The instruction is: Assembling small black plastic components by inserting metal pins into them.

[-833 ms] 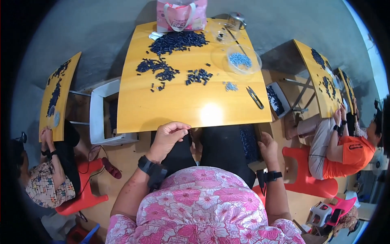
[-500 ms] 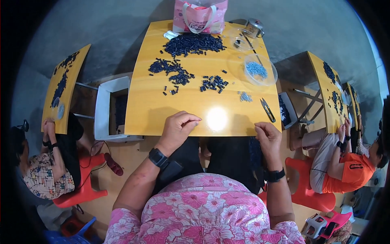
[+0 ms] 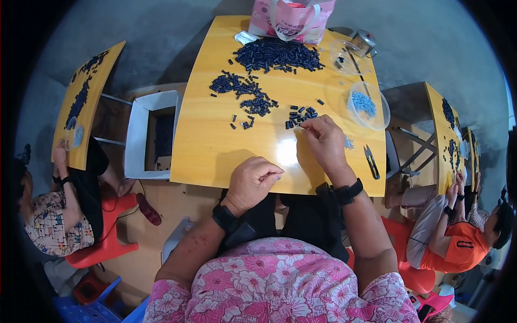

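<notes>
My left hand [image 3: 250,184] hovers over the table's near edge, thumb and forefinger pinched. Something tiny and greyish may be between those fingertips, too small to name. Out over the table, my right hand [image 3: 325,143] has its fingertips pressed together beside a small group of short dark cylindrical pieces [image 3: 299,115], partly covering them. Whether those fingertips hold a piece does not show. Just right of that hand is a little heap of tiny pale blue-grey pieces [image 3: 349,142], half hidden by it. Black thread snips [image 3: 371,162] lie farther right.
Larger heaps of dark pieces [image 3: 277,55] cover the yellow table's [image 3: 215,137] far side. A clear bowl of blue bits [image 3: 364,104], another clear tub [image 3: 347,59], a metal mug [image 3: 364,42] and a pink bag [image 3: 291,19] stand around them. People work at side tables.
My right hand has moved left and forward from the table's near right edge to the small group of dark pieces. My left hand stays pinched near the edge. The whole view has shifted slightly.
</notes>
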{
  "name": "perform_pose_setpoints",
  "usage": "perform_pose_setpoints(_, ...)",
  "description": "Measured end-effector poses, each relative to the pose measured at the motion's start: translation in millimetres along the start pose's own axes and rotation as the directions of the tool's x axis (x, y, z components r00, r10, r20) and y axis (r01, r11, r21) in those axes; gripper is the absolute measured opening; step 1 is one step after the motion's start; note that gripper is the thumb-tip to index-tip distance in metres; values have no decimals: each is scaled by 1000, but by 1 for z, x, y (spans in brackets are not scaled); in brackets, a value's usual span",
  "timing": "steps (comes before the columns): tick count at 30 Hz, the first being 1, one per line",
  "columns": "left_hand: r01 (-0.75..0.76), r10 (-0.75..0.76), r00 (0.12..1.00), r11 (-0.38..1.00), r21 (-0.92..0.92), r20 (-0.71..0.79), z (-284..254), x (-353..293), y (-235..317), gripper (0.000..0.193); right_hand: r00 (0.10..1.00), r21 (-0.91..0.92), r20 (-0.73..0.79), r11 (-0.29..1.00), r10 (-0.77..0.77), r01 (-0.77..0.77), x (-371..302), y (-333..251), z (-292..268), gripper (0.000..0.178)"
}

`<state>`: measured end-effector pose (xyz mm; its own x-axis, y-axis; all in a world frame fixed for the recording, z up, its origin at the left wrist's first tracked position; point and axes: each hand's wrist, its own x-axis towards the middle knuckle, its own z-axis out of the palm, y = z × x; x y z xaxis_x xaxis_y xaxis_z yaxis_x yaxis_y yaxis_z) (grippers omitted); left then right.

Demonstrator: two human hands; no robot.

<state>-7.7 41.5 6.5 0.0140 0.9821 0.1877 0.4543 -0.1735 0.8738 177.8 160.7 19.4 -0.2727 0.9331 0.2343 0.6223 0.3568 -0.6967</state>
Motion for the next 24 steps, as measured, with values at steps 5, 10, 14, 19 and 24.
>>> perform_pose_setpoints(5,-44,44,999,999,-29,-13,0,1,-3,4,998,-45,56,998,-33,35,12,-8,12,19)
perform_pose_setpoints(10,-106,105,994,994,-20,-26,0,1,-6,4,986,-197,167,979,-26,59,17,-15,15,22)
perform_pose_setpoints(14,-103,102,994,995,-10,-24,-1,0,-6,4,979,-230,192,967,-62,106,16,-17,16,21)
perform_pose_setpoints(19,-109,110,994,994,19,-11,0,0,-5,5,976,-241,208,964,-63,113,12,-16,16,17)
perform_pose_setpoints(24,-93,93,996,996,18,-13,1,-1,-8,5,966,-210,252,972,-51,106,6,-13,16,17)
